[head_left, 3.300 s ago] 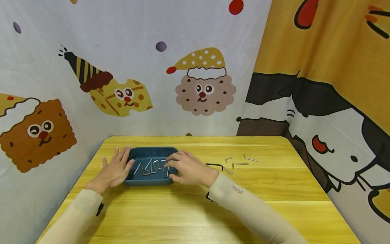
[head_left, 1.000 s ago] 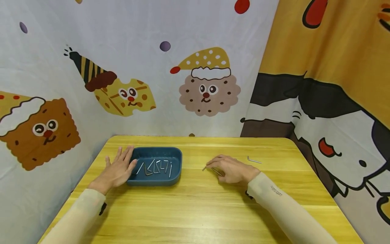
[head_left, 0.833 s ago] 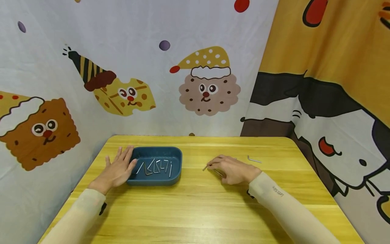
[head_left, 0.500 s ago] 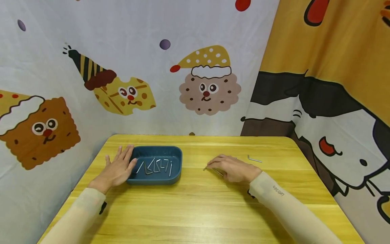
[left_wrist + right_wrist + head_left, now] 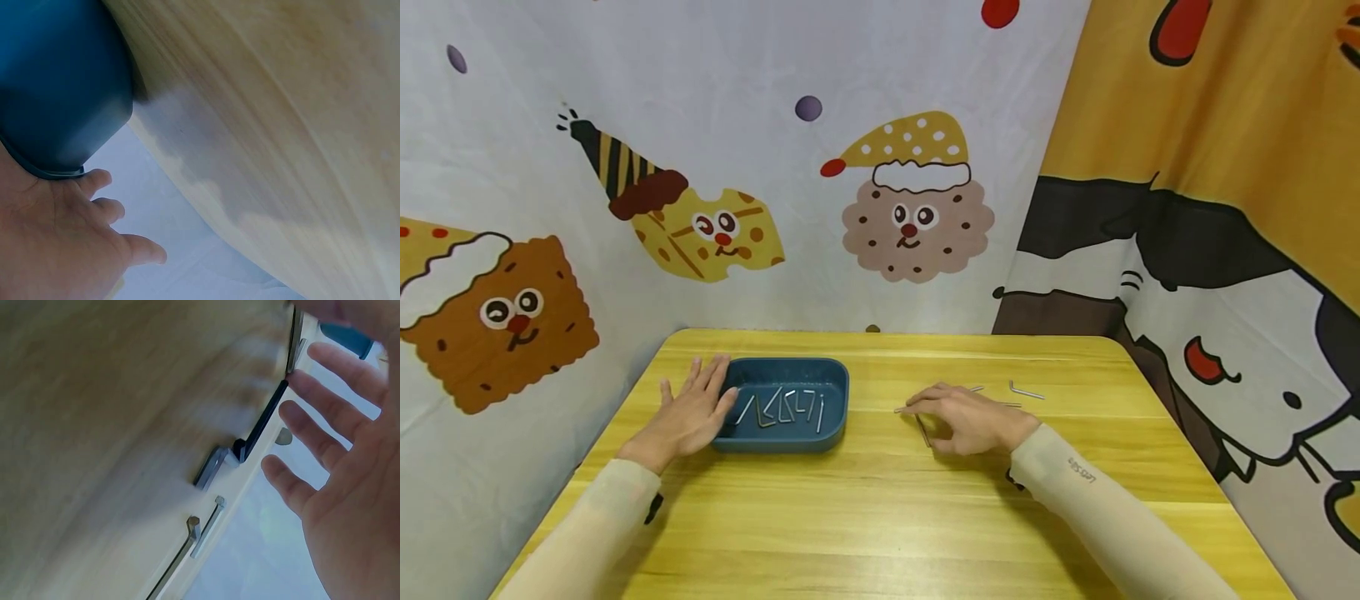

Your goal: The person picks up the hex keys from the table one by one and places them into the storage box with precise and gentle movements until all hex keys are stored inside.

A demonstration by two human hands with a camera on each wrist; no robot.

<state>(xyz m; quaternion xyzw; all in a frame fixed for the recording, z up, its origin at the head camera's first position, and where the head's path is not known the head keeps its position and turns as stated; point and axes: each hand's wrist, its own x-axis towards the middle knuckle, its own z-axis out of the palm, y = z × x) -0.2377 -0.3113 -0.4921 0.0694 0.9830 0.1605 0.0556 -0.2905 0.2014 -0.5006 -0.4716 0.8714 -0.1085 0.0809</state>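
Note:
My left hand (image 5: 687, 417) rests with straight fingers against the left side of a dark blue tray (image 5: 775, 446); in the left wrist view its palm lies by the tray's wall (image 5: 62, 125). Several hex keys (image 5: 786, 407) lie inside the tray. To the tray's right, my right hand (image 5: 966, 419) is low over the table, pinching a silver hex key (image 5: 922, 431) between thumb and fingertips. The right wrist view shows this hex key (image 5: 294, 340) between the thumb and the nearest fingers, with a black hex key (image 5: 265, 422) on the table close by.
Further hex keys lie right of and behind my right hand, one silver hex key (image 5: 1026, 392) farthest right. The yellow wooden table (image 5: 850, 525) ends at the back against a printed cloth (image 5: 737, 308).
My right hand has gone from over the tray to the loose keys at the right. Lately the hex key at its fingers has turned and shifted left. My left hand stays at the tray.

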